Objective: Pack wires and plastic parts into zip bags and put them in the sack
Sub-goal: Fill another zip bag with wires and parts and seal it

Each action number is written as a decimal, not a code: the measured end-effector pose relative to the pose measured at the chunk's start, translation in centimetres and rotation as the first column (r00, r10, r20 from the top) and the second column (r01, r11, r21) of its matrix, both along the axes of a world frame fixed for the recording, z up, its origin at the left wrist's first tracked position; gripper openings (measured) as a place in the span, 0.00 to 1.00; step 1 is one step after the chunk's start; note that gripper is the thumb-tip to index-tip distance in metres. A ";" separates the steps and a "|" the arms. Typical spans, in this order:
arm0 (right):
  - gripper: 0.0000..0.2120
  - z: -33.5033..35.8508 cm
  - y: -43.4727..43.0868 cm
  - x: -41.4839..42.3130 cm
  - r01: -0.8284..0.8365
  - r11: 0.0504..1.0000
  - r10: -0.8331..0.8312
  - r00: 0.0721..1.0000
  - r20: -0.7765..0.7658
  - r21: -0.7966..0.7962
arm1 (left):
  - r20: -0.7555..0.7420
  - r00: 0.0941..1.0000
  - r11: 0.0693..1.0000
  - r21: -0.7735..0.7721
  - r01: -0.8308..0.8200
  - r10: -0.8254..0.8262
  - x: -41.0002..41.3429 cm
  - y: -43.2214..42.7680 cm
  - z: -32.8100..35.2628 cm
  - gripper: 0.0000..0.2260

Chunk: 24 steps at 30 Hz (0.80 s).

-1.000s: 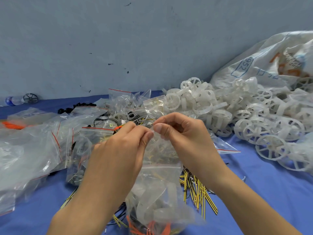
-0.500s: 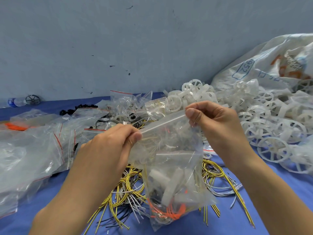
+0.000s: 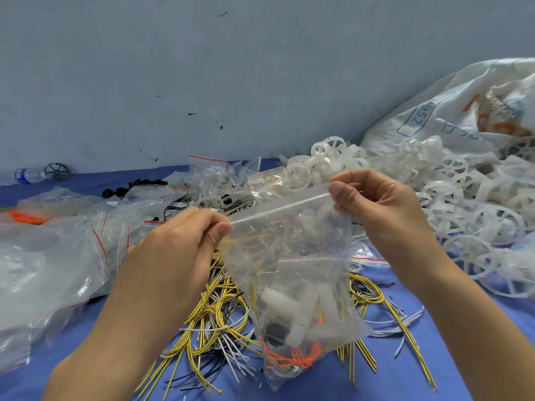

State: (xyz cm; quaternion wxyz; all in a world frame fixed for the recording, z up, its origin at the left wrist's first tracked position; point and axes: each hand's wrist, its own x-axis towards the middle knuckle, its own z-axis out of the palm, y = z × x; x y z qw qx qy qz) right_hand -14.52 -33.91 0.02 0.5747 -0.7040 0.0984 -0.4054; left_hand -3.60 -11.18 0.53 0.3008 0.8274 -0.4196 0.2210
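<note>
A clear zip bag hangs between my hands, holding white plastic pieces, a black part and orange wires at its bottom. My left hand pinches the left end of its zip strip. My right hand pinches the right end, a little higher, so the strip runs stretched and slanted. Under the bag lies a heap of yellow, white and black wires on the blue cloth. A pile of white plastic wheels spreads at the right. The white woven sack lies at the far right against the wall.
Several zip bags with red strips are heaped at the left and in the middle back. Orange wires and small black parts lie at the far left. A water bottle rests by the grey wall.
My hands, close together at the bag's top a second ago, have moved apart along the zip strip. The bag has risen, uncovering the wire heap beneath.
</note>
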 end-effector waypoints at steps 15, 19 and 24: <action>0.16 3.2 6.1 -0.5 -0.094 0.390 -0.268 0.940 -0.210 -0.916 | 0.359 0.932 0.999 0.011 0.042 -0.043 -2.5 -0.8 1.4 0.11; 0.11 2.5 5.8 -0.3 -0.015 0.363 -0.288 0.949 -0.128 -0.932 | 0.353 0.935 0.999 -0.004 0.046 -0.042 -2.4 -0.8 1.1 0.10; 0.04 1.9 5.7 0.0 0.095 0.319 -0.316 0.949 -0.011 -0.943 | 0.314 0.948 0.999 -0.017 0.050 -0.042 -1.8 -0.6 1.0 0.11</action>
